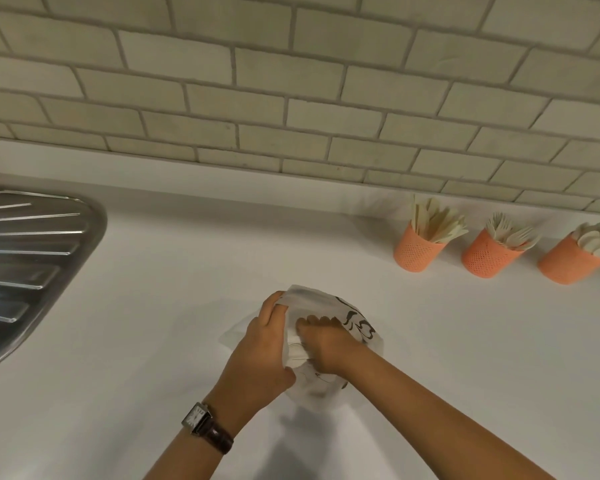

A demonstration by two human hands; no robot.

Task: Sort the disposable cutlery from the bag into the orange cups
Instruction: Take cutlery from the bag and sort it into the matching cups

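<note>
Lower centre: my left hand (262, 344), wearing a watch (196, 418), is gripping the edge of the white bag (312, 297) on the countertop (146, 306). My right hand (324, 344) is curling its fingers into the bag's mouth; can't tell what it's holding. Mid right: three orange cups (487, 259) standing filled with cutlery (437, 223). Tiled wall (291, 98) running behind.

Open bench (187, 271) lies between the bag (326, 303) and three orange cups (489, 259) along the wall (291, 98); the sink drainer (32, 254) bounds the left.
</note>
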